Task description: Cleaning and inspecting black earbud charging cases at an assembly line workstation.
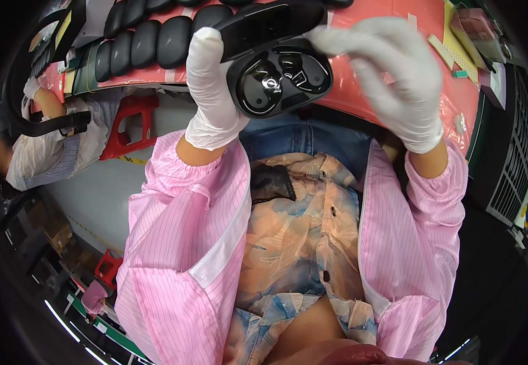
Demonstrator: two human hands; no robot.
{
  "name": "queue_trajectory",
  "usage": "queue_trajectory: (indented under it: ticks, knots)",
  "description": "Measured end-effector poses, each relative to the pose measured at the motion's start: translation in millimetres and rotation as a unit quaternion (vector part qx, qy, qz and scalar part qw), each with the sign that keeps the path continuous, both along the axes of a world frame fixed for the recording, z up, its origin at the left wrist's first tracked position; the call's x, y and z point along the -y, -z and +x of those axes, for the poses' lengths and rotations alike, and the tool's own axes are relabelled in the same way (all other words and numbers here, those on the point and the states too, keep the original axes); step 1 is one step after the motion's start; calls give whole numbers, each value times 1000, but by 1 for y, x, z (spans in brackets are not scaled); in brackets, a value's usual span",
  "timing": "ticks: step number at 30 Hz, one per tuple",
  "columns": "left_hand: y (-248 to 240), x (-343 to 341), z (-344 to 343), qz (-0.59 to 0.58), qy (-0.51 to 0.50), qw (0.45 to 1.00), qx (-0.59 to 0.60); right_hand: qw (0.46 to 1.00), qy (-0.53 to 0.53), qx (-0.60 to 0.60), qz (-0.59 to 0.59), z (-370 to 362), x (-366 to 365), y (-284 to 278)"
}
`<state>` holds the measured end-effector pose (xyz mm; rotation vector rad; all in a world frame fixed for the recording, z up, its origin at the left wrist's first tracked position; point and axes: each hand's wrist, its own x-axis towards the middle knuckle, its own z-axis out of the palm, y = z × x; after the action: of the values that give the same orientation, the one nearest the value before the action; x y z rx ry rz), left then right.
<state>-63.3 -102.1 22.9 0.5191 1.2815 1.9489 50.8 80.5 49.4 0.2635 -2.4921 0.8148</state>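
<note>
My left hand (208,91), in a white glove, grips a black earbud charging case (281,108) by its left side, the thumb up beside the raised lid (270,27). Inside the case sit two glossy black earbuds, the left earbud (260,85) and the right earbud (306,72), in their hollows. Also white-gloved, my right hand (400,79) is at the right of the case with its fingers apart. One outstretched finger reaches the corner by the lid; motion blurs the fingers, so I cannot tell whether it touches.
Rows of closed black cases (145,42) lie on the pink-covered table (458,115) at the far left. Yellow strips and small boxes (476,36) are at the far right. To the left are a red stool (131,131) and another person (63,143) at work.
</note>
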Motion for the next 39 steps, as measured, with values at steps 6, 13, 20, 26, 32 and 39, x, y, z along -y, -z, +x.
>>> queue_trajectory:
  ticks: [6, 13, 20, 26, 32, 39]
  knots:
    - [28, -5, -9, 250, 154, 950, 106, 1000, 11, -29, -1, 6, 15, -6]
    - [6, -17, -6, 186, 141, 971, -53, 991, 109, -1, -78, 36, -1, 6]
    - [21, -4, -3, 234, 138, 921, 280, 957, 91, -40, 272, 13, 16, -7]
    - [6, -19, 13, 72, 35, 989, 128, 985, -17, -68, -158, 20, 1, 1]
    - [20, -17, 11, 133, 87, 963, 216, 960, 13, -64, 272, 10, 18, -21]
    - [-8, -25, 16, 67, 107, 973, 192, 996, 50, -66, -13, 2, 7, -14]
